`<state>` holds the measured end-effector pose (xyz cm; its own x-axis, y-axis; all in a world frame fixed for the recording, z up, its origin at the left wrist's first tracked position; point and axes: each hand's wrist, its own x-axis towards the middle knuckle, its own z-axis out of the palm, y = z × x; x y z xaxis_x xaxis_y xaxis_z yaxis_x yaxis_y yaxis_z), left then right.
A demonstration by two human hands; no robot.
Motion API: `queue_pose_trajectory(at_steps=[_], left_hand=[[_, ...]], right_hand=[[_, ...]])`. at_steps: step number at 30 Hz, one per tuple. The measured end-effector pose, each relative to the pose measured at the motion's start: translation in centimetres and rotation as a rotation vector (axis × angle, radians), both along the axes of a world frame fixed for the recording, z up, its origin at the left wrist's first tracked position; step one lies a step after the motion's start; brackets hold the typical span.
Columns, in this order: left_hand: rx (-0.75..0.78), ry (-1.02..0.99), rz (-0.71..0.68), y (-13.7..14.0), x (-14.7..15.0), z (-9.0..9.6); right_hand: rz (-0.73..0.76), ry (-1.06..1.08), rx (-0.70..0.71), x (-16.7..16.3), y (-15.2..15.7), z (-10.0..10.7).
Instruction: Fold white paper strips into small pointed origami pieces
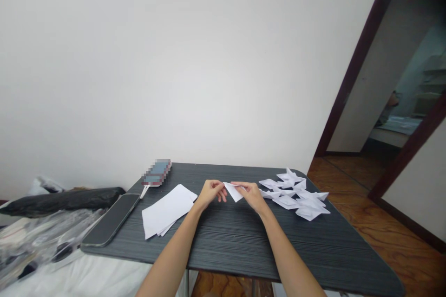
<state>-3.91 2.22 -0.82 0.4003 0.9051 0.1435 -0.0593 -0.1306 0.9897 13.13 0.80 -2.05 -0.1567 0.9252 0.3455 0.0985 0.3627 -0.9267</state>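
A small white folded paper (232, 192), pointed at its lower end, is held up over the middle of the table. My left hand (212, 192) pinches its upper left corner between thumb and forefinger, the other fingers loosely curled. On the opposite side, my right hand (251, 195) grips the paper's upper edge, thumb and fingers closed on it. Just right of that hand lies a cluster of several folded paper boats (302, 197), some overlapping. To the left of my left hand, a loose stack of white paper sheets (169, 211) rests on the table.
The dark wood-grain table (230, 241) stands against a white wall. A phone (112, 219) lies at its left edge, near a pixelated device (156, 173) with a white cable. Plastic-wrapped items (52, 232) are at the left. A doorway opens at right, with a person partly visible beyond.
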Motion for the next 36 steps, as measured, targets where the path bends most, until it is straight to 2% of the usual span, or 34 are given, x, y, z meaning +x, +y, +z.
queue_pose_trajectory(at_steps=[3,9,12,14,18,21,28,36], left_hand=[[0.021,0.025,0.085,-0.1,0.3,0.0],[0.102,0.007,0.396,-0.4,1.0,-0.5],[0.051,-0.049,0.44,-0.3,1.1,-0.5],[-0.004,-0.089,0.39,-0.1,1.0,-0.5],[-0.139,-0.081,0.167,0.2,0.5,-0.4],[-0.174,-0.057,0.055,0.2,0.3,-0.3],[-0.212,-0.115,-0.11,-0.1,-0.4,0.6],[-0.135,-0.02,-0.154,0.0,-0.8,0.6]], right_hand=[[0.002,0.012,0.02,-0.2,0.0,0.0],[0.022,0.028,0.024,-1.0,-0.2,0.2],[0.024,0.03,0.035,-1.5,-0.3,0.1],[0.015,0.032,0.049,-1.6,-0.4,0.1],[0.002,0.007,0.082,-1.5,-0.5,0.1],[-0.009,-0.031,0.08,-1.3,-0.6,0.4],[0.005,-0.01,0.087,-0.9,-0.6,0.7],[0.055,-0.075,0.115,-0.5,-0.8,0.9]])
